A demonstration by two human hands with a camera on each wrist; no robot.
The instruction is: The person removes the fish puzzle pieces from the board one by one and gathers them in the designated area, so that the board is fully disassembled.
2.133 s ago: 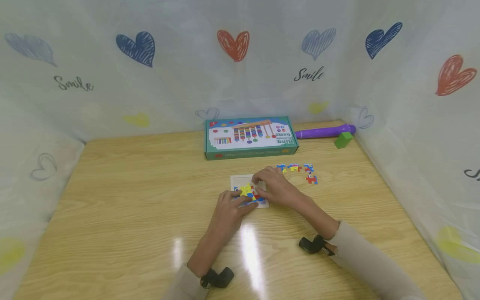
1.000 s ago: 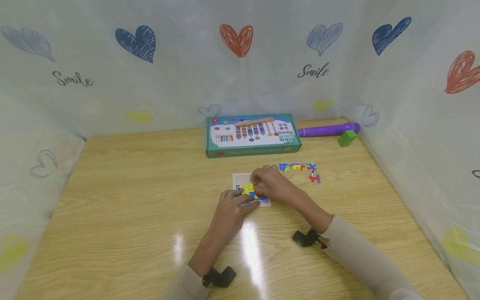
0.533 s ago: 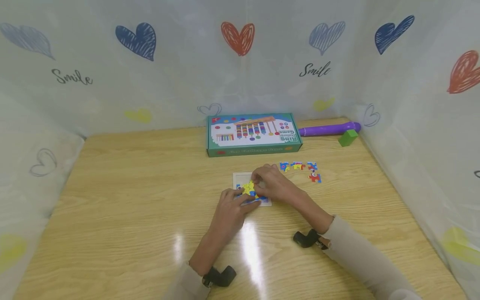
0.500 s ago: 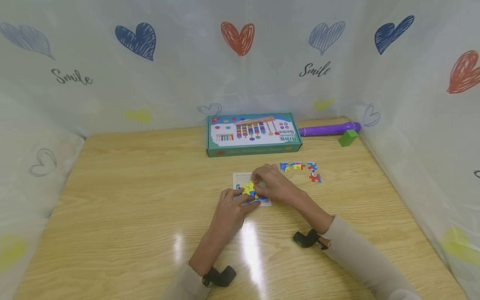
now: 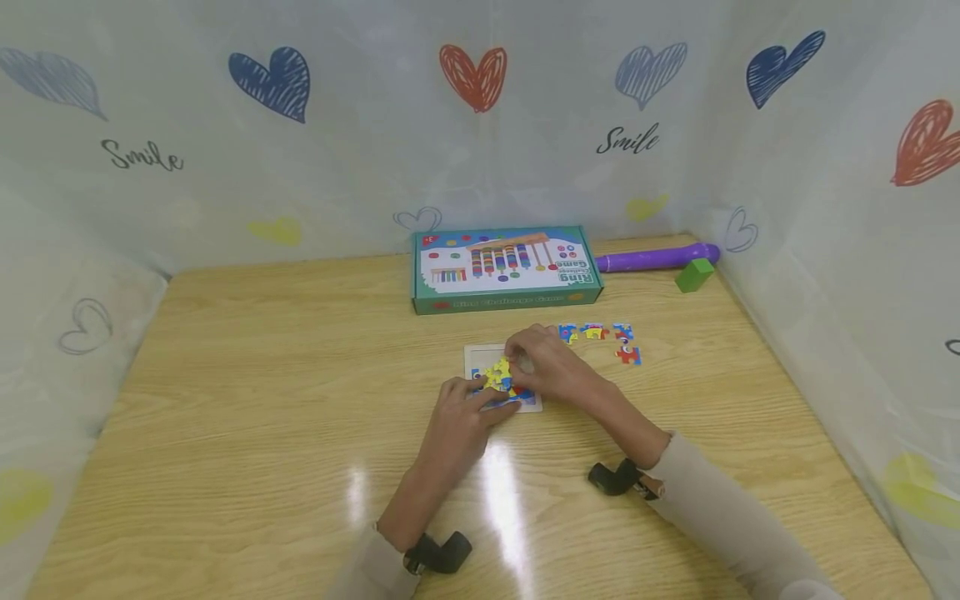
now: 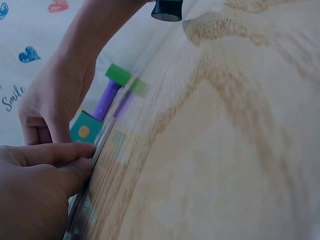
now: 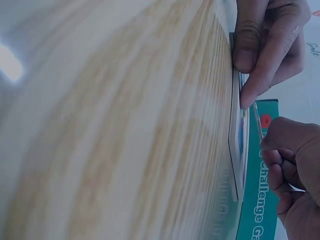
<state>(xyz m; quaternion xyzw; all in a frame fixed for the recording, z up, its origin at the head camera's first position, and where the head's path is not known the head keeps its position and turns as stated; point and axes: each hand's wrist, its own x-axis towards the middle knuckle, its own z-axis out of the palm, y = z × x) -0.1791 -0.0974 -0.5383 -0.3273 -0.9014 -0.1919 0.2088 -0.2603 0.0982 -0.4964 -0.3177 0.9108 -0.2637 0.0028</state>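
A square puzzle tray [image 5: 472, 350] with a pale rim lies flat on the table, its lower part filled with yellow, blue and red pieces. My left hand [image 5: 459, 425] rests on its near left side, fingers extended over the pieces; the thumb lies along the near rim. At the tray's right, my right hand [image 5: 551, 362] pinches a yellow jigsaw piece [image 5: 503, 367] between thumb and forefinger. In the right wrist view, a thin edge of this piece stands tilted above the tray [image 7: 236, 145], by the right hand [image 7: 300, 160]. The fingers partly hide the pieces.
Several loose jigsaw pieces [image 5: 595, 332] lie right of the tray, behind the right hand. A green Ring Challenge Game box [image 5: 507, 271] stands at the back. A purple rod [image 5: 652, 257] and a green block [image 5: 693, 275] sit at the back right, near the curtain [image 5: 360, 167].
The right thumb and forefinger, apart at first, have come together on the yellow piece. Its upper side has lifted a little lately. The left hand stays in place; the head view shifts slightly.
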